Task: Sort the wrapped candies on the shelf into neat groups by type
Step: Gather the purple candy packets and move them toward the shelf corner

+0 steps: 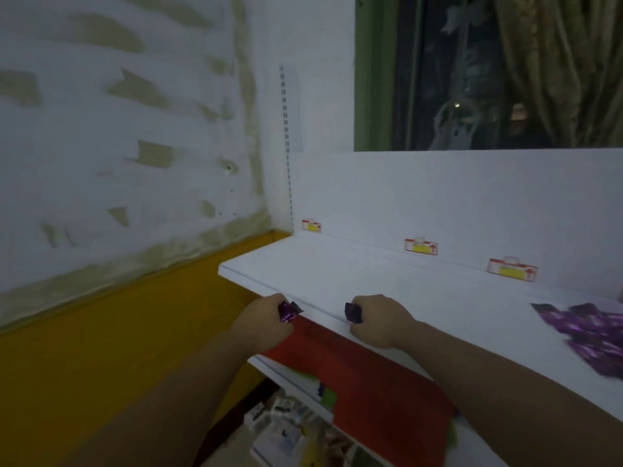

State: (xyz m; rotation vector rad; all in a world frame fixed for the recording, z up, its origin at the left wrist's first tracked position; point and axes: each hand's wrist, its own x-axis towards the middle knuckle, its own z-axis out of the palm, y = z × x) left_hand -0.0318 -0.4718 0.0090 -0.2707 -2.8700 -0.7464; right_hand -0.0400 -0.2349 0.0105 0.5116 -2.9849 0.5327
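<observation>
Purple foil wraps the candy (289, 311) pinched in the left hand (266, 323). Its fingers (282, 330) are curled round the wrapper, and one twisted end sticks out to the right. This hand is just in front of the shelf (337, 274), near the shelf's left end, and the candy is level with the front edge. A dark candy (353, 312) is held in the right hand (381, 320), whose fingers are curled round it at the front edge of the shelf. Whether it touches the board cannot be told. The two hands are near each other but apart, with both forearms reaching in from below.

A pile (586, 335) of purple wrapped candies lies on the shelf at the far right, well apart from both hands. It is blurred and cut off by the frame's edge.

The shelf is white, with a white back panel carrying three red and yellow tags (421, 247) along its base. A red strip (371, 375) runs below the front edge. Beneath it, a lower shelf (290, 375) holds blurred packets (293, 433). A yellow wall (101, 365) stands to the left, with patchy white plaster above it. Above the back panel there is a dark window (472, 72) with a curtain (566, 62).
</observation>
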